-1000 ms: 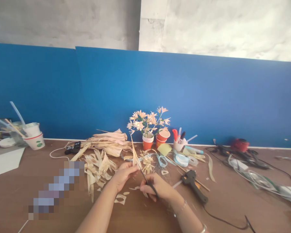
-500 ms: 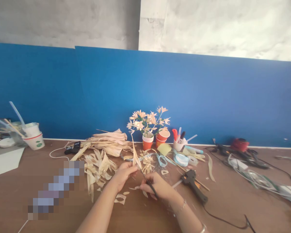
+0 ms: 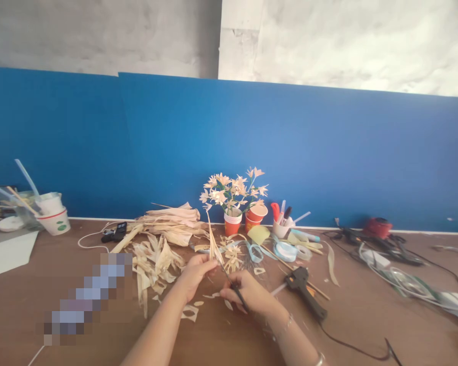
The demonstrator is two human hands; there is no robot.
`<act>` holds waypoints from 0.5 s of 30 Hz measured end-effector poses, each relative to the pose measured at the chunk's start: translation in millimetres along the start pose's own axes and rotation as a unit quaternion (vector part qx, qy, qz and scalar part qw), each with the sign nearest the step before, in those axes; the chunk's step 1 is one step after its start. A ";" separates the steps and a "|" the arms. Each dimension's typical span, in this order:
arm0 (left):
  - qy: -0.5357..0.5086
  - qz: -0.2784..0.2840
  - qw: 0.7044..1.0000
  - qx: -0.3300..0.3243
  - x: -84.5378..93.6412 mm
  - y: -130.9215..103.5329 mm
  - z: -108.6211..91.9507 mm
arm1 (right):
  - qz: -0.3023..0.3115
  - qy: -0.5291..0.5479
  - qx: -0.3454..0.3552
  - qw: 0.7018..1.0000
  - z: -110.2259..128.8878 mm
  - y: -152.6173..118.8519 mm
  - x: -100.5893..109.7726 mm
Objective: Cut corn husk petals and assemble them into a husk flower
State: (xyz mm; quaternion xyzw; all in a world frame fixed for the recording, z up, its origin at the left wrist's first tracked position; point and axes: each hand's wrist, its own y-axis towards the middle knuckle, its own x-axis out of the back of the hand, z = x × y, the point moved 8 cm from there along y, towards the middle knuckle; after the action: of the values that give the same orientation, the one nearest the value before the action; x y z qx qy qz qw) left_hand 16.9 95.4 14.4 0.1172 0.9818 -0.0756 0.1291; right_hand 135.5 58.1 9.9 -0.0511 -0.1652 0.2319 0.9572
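Observation:
Pinched upright in my left hand [image 3: 196,274] is a pale, pointed piece of dried corn husk [image 3: 212,243]. My right hand [image 3: 248,291] is closed around a pair of dark scissors [image 3: 235,288]; their blades reach up to the lower right edge of the husk, by my left fingertips. Whether the blades are parted cannot be made out. Small husk scraps [image 3: 191,312] lie on the table below my hands. Just beyond the held husk are cut flower-shaped husk pieces [image 3: 232,256].
Loose husks [image 3: 156,256] lie left of my hands, near a bundle [image 3: 171,221]. Husk flowers [image 3: 236,189] stand in paper cups [image 3: 232,223] at the back. A black glue gun [image 3: 303,290] with its cord, blue ribbon [image 3: 284,250] and tangled cables [image 3: 408,282] are on the right.
Almost nothing differs. Both hands, the husk and the scissors stay in nearly the same place.

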 end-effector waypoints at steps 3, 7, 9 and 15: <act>0.000 -0.003 1.000 -0.003 1.4 1.4 2.0 | 0.007 0.011 0.006 1.000 -0.1 1.0 -1.5; 0.003 0.004 1.000 -0.005 -0.1 0.9 3.1 | 0.009 0.023 0.008 1.000 -0.1 1.2 -2.7; 0.004 0.004 1.000 -0.007 -1.2 0.0 2.2 | 0.004 0.020 0.005 1.000 0.3 0.7 -2.2; -0.001 -0.001 1.000 -0.016 -3.7 -1.6 -1.1 | -0.010 0.016 0.001 1.000 -0.7 1.8 -1.5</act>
State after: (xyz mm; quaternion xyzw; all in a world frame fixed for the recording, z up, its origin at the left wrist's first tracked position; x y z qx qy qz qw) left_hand 19.7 93.3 16.7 0.1140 0.9829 -0.0601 0.1318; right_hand 133.6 59.0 8.5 -0.0525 -0.1501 0.2216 0.9621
